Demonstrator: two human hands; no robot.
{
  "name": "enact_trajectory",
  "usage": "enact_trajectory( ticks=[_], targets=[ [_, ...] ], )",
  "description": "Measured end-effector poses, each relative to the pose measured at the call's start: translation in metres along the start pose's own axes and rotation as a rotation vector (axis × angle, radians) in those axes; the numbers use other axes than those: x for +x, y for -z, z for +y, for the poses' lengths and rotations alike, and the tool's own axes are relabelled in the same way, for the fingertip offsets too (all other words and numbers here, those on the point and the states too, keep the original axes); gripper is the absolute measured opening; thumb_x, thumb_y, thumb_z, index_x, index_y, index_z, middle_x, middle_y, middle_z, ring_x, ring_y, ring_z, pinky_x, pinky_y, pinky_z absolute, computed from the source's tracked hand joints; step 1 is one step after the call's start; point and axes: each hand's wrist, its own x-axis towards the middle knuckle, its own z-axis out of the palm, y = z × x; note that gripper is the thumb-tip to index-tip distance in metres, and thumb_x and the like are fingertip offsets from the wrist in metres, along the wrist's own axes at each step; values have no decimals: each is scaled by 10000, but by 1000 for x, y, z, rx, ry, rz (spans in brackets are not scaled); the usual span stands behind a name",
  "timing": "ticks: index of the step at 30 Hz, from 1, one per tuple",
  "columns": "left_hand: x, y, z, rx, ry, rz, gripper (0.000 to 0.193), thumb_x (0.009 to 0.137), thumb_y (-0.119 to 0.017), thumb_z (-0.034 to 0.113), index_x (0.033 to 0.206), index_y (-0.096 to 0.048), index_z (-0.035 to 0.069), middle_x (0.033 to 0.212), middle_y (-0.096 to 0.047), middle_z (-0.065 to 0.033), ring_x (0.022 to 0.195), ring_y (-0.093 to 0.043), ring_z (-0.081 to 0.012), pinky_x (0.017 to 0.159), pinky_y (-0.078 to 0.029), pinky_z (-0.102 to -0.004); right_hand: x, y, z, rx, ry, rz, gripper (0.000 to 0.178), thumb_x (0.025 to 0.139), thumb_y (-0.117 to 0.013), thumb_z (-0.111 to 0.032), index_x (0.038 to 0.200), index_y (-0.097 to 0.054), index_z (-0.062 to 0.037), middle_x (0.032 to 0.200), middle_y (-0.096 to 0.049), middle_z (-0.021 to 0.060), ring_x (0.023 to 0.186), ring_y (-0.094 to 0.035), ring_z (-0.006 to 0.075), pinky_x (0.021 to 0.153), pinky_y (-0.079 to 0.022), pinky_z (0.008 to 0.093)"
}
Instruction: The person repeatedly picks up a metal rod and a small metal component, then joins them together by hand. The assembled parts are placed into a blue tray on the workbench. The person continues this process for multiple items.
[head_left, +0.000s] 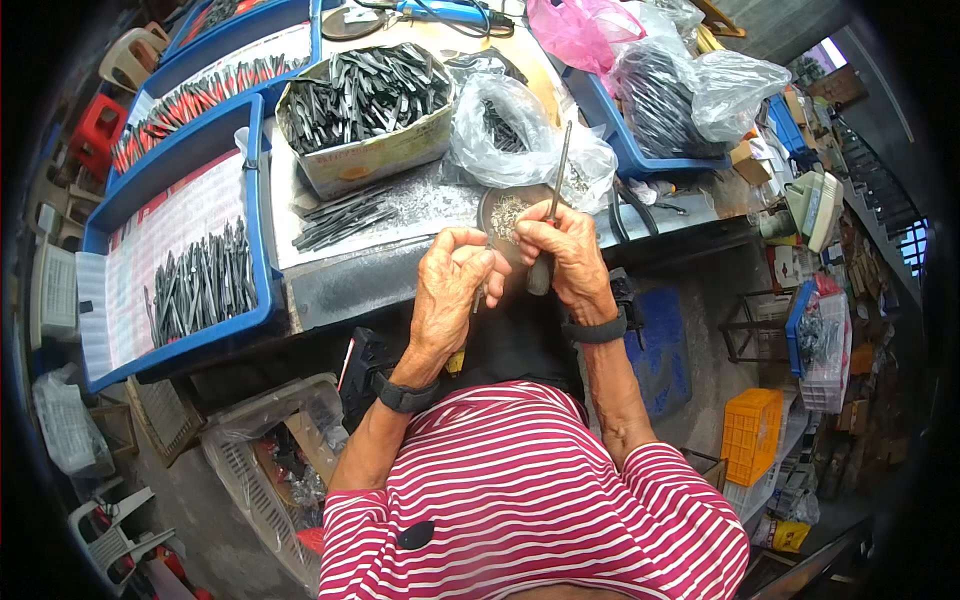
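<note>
Right grip clamps a screwdriver-like tool, probably light and stiff, best held by its dark handle; left grip curls, whether on anything I can't tell.

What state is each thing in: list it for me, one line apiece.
Left hand: fingers curled; grip unclear
Right hand: closed on the screwdriver
Screwdriver: held, shaft pointing away from the body
Box: open, heaped with dark strips
Loose strips: piled on the table
Nearest left blue tray: open, partly filled
Clear plastic bag: open, dark pieces showing
</note>
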Motion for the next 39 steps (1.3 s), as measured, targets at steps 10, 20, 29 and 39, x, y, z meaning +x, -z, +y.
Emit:
enact_trajectory(
  ticks=[10, 20, 29, 39],
  targets=[
    [-4, 0, 0, 34, -46, 44, 210, 873, -547, 71, 1022, -437, -30, 802, -600, -110, 587, -549, -104, 488, -455, -202, -7, -23, 2, -79, 47, -6, 138, 787, -590, -11, 913, -555, 32, 715, -571, 50, 587, -500, 75, 551, -426, 211],
    [-6, 1, -1, 107, -17, 78, 164, 860, -571, 64, 980, -495, -17, 786, -611, -95, 575, -534, -78, 483, -437, -178, -10, -25, -3, -176, 46, -57, 229, 752, -605, -39, 958, -542, 39, 767, -561, 48, 602, -503, 77, 562, -412, 204],
    [-9, 3, 1, 244, -24, 117, 140, 840, -588, 48, 957, -535, -7, 741, -606, -55, 554, -508, -51, 461, -393, -154, -11, -23, -3, -228, -7, -78, 318, 725, -642, -73, 1009, -532, 20, 793, -556, 28, 624, -505, 68, 564, -410, 200],
    [-10, 2, -1, 442, -117, 174, 101, 821, -598, 28, 916, -572, 1, 747, -596, -6, 591, -502, -25, 509, -393, -150, -10, -20, -2, -322, -10, -107, 305, 733, -634, -75, 1001, -518, 10, 806, -550, 26, 632, -501, 58, 555, -408, 187]
  ],
)
